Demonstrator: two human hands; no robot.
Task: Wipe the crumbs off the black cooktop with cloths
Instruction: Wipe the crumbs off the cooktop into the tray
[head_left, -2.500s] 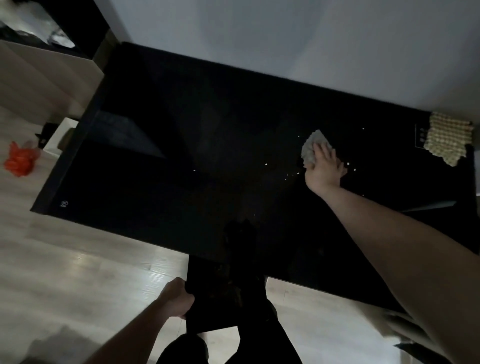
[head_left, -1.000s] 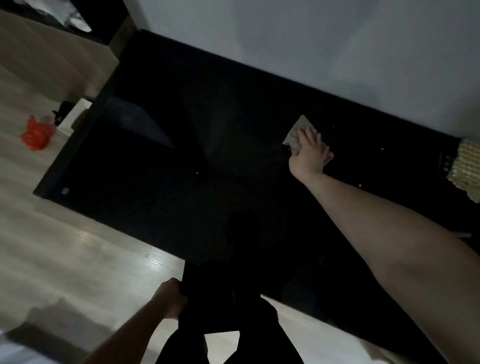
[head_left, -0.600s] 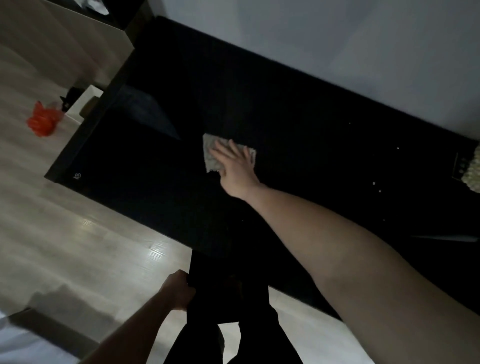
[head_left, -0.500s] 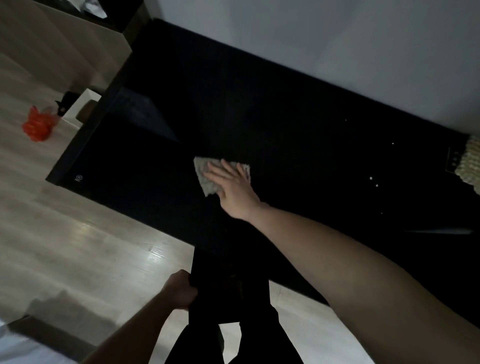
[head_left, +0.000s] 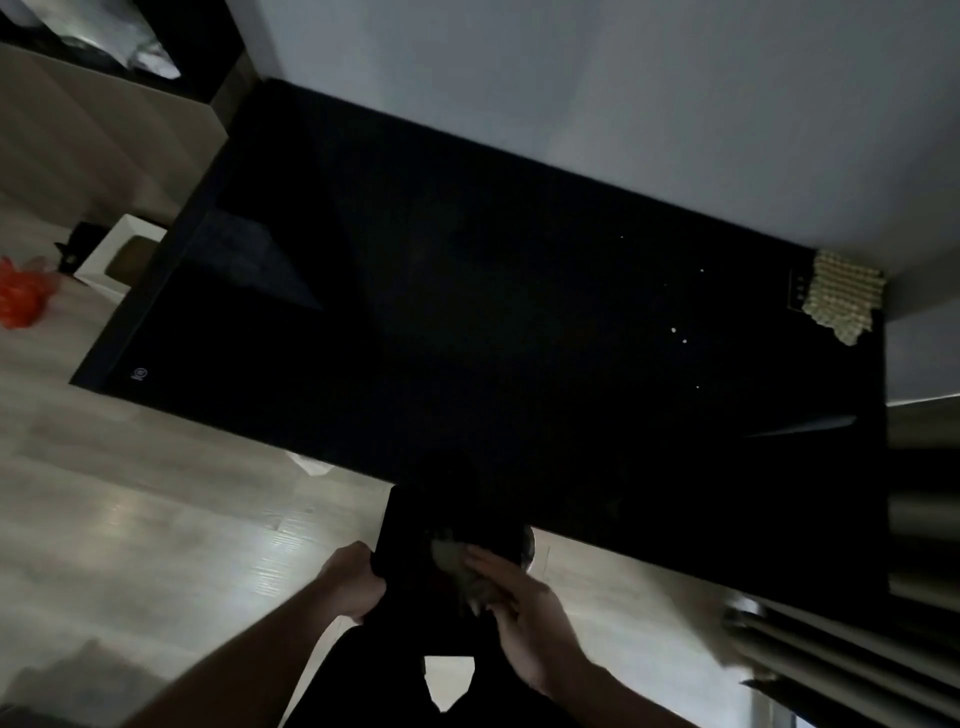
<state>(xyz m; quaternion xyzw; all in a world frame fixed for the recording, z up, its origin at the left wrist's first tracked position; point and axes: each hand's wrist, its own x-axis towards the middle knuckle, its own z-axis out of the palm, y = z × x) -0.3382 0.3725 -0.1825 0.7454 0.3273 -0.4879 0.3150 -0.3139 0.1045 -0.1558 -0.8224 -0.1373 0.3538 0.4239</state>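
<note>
The black cooktop (head_left: 467, 322) fills the middle of the head view, with a few pale crumbs (head_left: 679, 335) scattered on its right half. My right hand (head_left: 514, 613) is off the cooktop, below its front edge, holding a grey cloth (head_left: 457, 564) over a black tray-like object (head_left: 431, 535). My left hand (head_left: 353, 582) grips that black object's left edge. A second, yellowish knobbly cloth (head_left: 841, 293) lies at the cooktop's far right corner.
A pale wood floor (head_left: 130, 519) lies below. An orange bag (head_left: 21, 299) and a white box (head_left: 111, 260) sit on the floor at left. A white wall rises behind the cooktop. Grey ribbed bars (head_left: 852, 670) stand at lower right.
My right hand swept the grey cloth leftward across the cooktop, then pulled it off the front edge down over the black object in my left hand.
</note>
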